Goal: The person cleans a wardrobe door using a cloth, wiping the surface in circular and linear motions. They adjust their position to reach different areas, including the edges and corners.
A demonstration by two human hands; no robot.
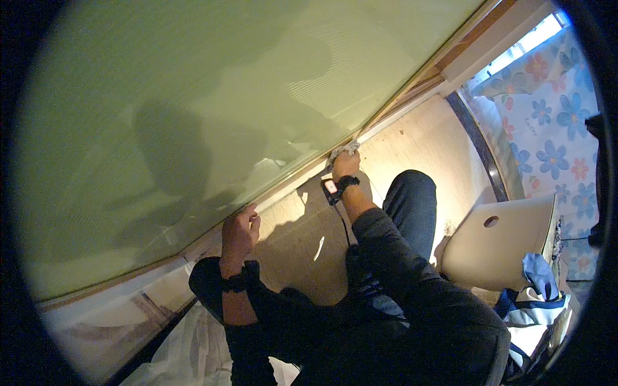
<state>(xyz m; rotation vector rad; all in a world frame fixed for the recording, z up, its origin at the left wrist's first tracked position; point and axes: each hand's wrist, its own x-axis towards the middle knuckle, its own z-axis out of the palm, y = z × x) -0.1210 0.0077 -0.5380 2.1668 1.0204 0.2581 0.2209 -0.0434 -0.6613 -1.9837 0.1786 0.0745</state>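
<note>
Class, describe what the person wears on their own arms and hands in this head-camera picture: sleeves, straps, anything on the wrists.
Both hands are bare, no gloves. The left hand has a dark band at its wrist and a dark sleeve pushed up the forearm. The right hand has a black wrist strap carrying a small device with a lit reddish face; a dark grey sleeve starts partway up the forearm.

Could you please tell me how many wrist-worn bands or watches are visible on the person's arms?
2: a dark wrist strap on the left arm at lower centre, and a black watch on the right wrist near the cloth.
</note>
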